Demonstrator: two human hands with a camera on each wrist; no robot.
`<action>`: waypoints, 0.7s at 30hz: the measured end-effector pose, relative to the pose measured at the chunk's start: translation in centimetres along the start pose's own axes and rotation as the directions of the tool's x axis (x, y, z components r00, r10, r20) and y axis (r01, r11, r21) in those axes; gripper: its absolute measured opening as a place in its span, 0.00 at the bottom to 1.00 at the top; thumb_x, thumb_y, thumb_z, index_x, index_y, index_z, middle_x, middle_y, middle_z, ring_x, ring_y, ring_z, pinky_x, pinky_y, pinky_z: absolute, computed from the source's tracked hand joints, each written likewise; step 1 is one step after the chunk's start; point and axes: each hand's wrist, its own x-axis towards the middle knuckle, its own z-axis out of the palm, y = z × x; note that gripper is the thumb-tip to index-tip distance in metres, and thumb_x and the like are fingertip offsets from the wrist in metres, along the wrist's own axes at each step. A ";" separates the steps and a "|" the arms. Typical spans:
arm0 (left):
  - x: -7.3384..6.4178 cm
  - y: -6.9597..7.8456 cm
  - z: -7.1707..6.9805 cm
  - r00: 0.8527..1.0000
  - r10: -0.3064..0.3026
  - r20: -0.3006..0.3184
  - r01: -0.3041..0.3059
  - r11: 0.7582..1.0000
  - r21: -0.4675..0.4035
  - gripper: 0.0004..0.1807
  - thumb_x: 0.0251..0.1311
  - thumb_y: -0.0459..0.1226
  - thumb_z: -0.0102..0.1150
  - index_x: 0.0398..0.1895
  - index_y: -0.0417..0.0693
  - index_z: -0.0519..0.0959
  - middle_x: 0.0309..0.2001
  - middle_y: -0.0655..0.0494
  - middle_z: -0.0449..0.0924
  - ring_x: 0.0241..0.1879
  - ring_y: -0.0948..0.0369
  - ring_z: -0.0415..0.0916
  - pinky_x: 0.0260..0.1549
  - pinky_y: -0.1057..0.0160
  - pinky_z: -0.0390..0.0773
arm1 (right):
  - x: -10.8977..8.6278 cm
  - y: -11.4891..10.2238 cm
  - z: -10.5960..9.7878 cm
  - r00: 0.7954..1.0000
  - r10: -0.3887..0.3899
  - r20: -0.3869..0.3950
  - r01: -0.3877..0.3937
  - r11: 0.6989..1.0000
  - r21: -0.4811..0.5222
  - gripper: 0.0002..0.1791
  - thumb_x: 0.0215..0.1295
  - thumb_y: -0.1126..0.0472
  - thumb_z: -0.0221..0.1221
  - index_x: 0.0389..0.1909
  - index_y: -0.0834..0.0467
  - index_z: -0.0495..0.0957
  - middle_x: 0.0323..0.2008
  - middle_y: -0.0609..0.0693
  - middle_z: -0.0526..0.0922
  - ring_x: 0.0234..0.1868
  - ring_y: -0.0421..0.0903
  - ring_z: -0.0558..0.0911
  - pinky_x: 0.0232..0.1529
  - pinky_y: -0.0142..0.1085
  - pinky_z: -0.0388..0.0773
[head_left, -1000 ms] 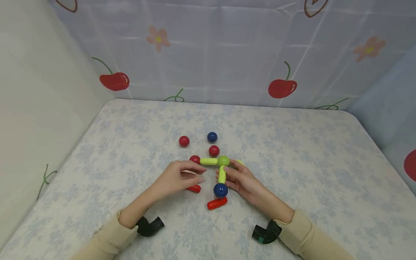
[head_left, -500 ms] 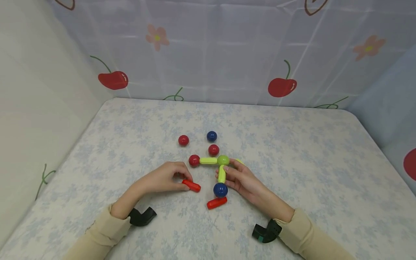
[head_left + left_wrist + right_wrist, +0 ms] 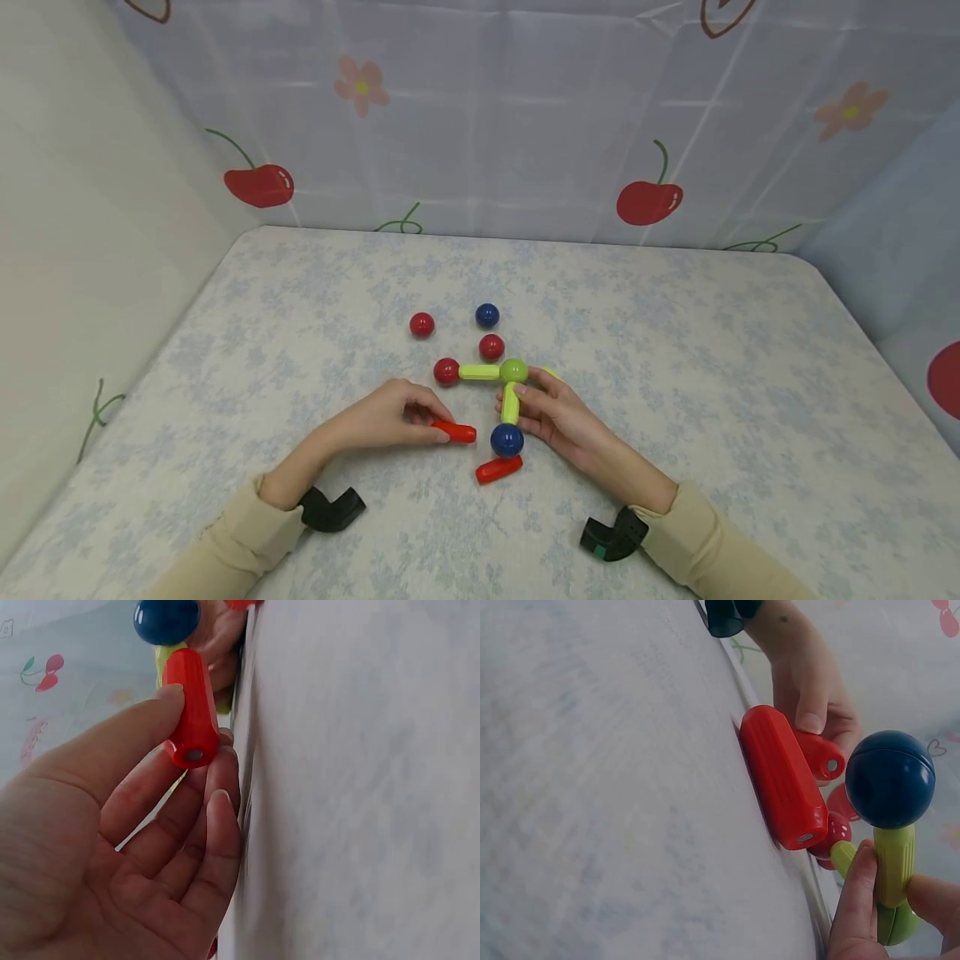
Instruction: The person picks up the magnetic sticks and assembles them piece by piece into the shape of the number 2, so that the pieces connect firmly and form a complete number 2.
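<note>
My left hand (image 3: 386,417) pinches a red magnetic rod (image 3: 456,432) between thumb and fingers; its metal-tipped end shows in the left wrist view (image 3: 193,712). With thumb and fingers, my right hand (image 3: 566,421) grips a yellow-green magnetic rod (image 3: 510,404). A blue ball (image 3: 507,440) sits on that rod's near end and a green ball (image 3: 513,371) at its far end. From the green ball, another yellow-green rod (image 3: 479,372) runs left to a red ball (image 3: 446,372). A second red rod (image 3: 784,776) lies on the table close by the blue ball.
Behind the joined pieces lie two loose red balls (image 3: 422,325) (image 3: 491,347) and a loose blue ball (image 3: 487,316). A yellow-green piece (image 3: 551,372) shows partly behind my right hand. A patterned cloth covers the table (image 3: 675,333), and a printed curtain (image 3: 465,125) hangs at its back.
My left hand has come down from beside the red ball, taken hold of the red rod and shifted it right, turning it nearly level. My right hand keeps its grip in place.
</note>
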 end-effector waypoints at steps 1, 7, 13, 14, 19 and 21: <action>0.0 0.0 0.2 1.000 -0.003 0.006 0.003 1.000 -0.020 0.07 0.54 0.36 0.67 0.36 0.49 0.84 0.30 0.63 0.80 0.27 0.63 0.74 0.29 0.65 0.76 | 0.0 0.0 0.0 1.000 -0.002 0.003 0.002 1.000 -0.002 0.32 0.71 0.64 0.49 0.69 0.65 0.45 0.47 0.60 0.77 0.45 0.48 0.80 0.45 0.36 0.76; 0.3 0.3 0.9 1.000 -0.004 0.007 0.004 0.997 -0.077 0.06 0.54 0.35 0.67 0.36 0.47 0.85 0.30 0.61 0.80 0.27 0.62 0.74 0.28 0.66 0.76 | 0.1 0.1 -0.1 1.000 -0.009 0.012 0.009 1.000 -0.003 0.31 0.71 0.65 0.48 0.69 0.65 0.46 0.44 0.58 0.78 0.45 0.47 0.80 0.45 0.36 0.76; 0.5 0.5 1.3 1.000 0.005 -0.022 -0.007 0.994 -0.112 0.07 0.54 0.35 0.67 0.36 0.44 0.85 0.29 0.60 0.80 0.27 0.62 0.75 0.28 0.65 0.77 | 0.1 -0.1 -0.1 1.000 -0.012 0.014 0.012 1.000 -0.011 0.31 0.71 0.65 0.48 0.69 0.64 0.45 0.46 0.58 0.77 0.46 0.48 0.80 0.46 0.36 0.75; 0.6 0.5 1.4 1.000 0.001 -0.026 -0.004 0.993 -0.119 0.07 0.54 0.35 0.67 0.36 0.44 0.85 0.29 0.59 0.80 0.27 0.62 0.75 0.28 0.65 0.77 | 0.2 -0.1 -0.1 1.000 -0.013 0.012 0.013 1.000 -0.012 0.31 0.71 0.65 0.48 0.69 0.64 0.45 0.46 0.58 0.77 0.46 0.48 0.80 0.46 0.36 0.75; 0.6 0.8 1.7 0.999 -0.025 -0.041 0.020 0.992 -0.122 0.07 0.53 0.35 0.67 0.36 0.44 0.85 0.27 0.60 0.80 0.25 0.62 0.75 0.26 0.66 0.76 | 0.1 0.0 -0.1 1.000 -0.012 -0.001 0.012 1.000 -0.019 0.32 0.71 0.64 0.49 0.69 0.64 0.45 0.47 0.59 0.77 0.46 0.47 0.79 0.47 0.37 0.74; 0.5 0.8 1.9 0.999 -0.031 -0.040 0.026 0.992 -0.121 0.07 0.53 0.35 0.67 0.36 0.44 0.85 0.27 0.60 0.80 0.25 0.62 0.74 0.26 0.66 0.76 | 0.0 0.2 -0.2 1.000 -0.015 0.000 0.015 0.999 -0.029 0.33 0.71 0.63 0.49 0.70 0.62 0.44 0.48 0.60 0.77 0.47 0.47 0.79 0.48 0.38 0.74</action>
